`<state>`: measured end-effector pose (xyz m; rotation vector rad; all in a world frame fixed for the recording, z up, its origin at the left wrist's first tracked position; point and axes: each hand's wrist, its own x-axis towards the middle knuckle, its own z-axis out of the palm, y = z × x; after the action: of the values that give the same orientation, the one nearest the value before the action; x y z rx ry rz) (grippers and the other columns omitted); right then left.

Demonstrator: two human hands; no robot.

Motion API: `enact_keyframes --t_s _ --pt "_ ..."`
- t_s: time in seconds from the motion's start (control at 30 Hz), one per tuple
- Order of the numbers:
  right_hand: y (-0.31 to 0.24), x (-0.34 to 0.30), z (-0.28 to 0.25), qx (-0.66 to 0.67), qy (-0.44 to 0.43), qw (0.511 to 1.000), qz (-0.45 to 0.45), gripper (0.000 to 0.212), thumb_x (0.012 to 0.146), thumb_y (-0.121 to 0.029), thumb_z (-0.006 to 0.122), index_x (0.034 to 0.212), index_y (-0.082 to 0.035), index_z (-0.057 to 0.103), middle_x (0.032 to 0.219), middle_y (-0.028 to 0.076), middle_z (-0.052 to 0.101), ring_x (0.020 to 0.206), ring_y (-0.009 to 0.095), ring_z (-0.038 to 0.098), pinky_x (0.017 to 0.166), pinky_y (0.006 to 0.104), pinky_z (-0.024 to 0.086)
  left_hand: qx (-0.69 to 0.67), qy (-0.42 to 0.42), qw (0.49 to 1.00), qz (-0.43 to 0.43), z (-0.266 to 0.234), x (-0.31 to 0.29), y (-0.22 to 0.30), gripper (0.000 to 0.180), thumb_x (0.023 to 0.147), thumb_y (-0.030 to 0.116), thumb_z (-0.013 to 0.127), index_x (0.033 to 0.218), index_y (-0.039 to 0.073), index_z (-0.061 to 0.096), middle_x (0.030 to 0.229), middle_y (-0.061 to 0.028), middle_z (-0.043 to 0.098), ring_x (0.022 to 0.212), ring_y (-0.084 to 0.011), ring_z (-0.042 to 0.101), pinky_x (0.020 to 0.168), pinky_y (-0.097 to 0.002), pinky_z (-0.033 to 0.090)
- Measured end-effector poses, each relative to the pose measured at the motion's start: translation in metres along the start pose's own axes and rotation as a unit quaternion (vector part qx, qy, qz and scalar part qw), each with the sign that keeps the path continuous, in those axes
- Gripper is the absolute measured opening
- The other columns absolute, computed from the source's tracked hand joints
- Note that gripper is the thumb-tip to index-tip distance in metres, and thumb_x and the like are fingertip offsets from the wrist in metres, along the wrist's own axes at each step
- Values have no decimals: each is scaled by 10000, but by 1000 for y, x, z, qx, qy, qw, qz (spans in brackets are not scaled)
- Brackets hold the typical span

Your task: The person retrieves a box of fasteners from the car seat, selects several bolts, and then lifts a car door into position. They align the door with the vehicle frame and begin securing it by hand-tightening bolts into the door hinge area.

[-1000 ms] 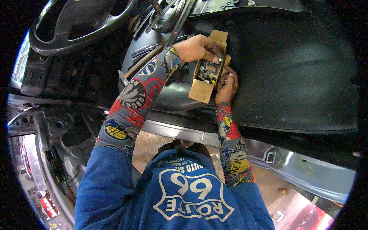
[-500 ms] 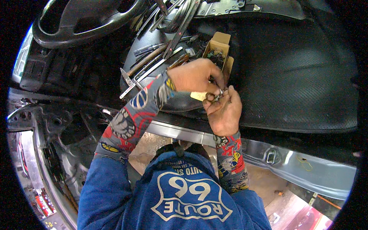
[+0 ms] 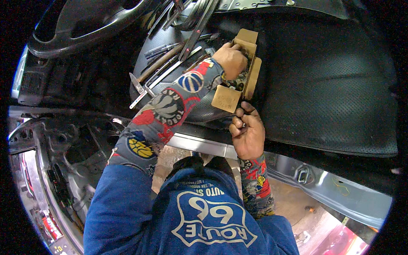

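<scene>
My left hand [image 3: 230, 60] is bent over the cardboard box [image 3: 252, 80], its curled fingers reaching in among small dark parts [image 3: 241, 80]. The fingertips are hidden, so what they grip I cannot make out. The box lies on the black seat with its flaps folded out. Just below the near flap [image 3: 226, 98], my right hand [image 3: 247, 134] is turned palm up with fingers curled. A small metal part [image 3: 243, 125] glints between those fingers, too small to name.
Left of the box lie a wooden-handled hammer [image 3: 159, 64], a white strip [image 3: 170, 74], pens or slim tools [image 3: 159, 51] and dark metal rails [image 3: 196, 34]. A steering wheel [image 3: 36, 46] is at upper left. The silver door sill [image 3: 204, 145] runs below the seat.
My left hand has left my right hand and moved up and away into the box. My right hand has lowered slightly, its fingers still curled. The box's near flap is now uncovered.
</scene>
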<state>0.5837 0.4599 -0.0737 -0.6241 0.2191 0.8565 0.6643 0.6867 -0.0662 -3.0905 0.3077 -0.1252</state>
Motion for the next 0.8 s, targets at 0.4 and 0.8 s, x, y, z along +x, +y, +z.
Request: enact_keyframes --t_s 0.4,0.8 --pt "1 -8 7 99 -27 995 -16 284 970 -149 488 1217 -40 575 1003 97 623 839 215 595 692 327 553 34 -31 998 -38 -11 -9 0 277 642 323 788 828 124 734 889 -62 702 1068 -327 596 874 -499 440" --pt "-8 -14 44 -111 -81 991 -1 294 1050 -361 482 1150 -98 568 854 -40 535 658 79 440 567 242 337 -349 101 931 21 -97 -120 70 112 828 159 731 898 73 711 942 -93 695 926 -296 639 890 -413 446"
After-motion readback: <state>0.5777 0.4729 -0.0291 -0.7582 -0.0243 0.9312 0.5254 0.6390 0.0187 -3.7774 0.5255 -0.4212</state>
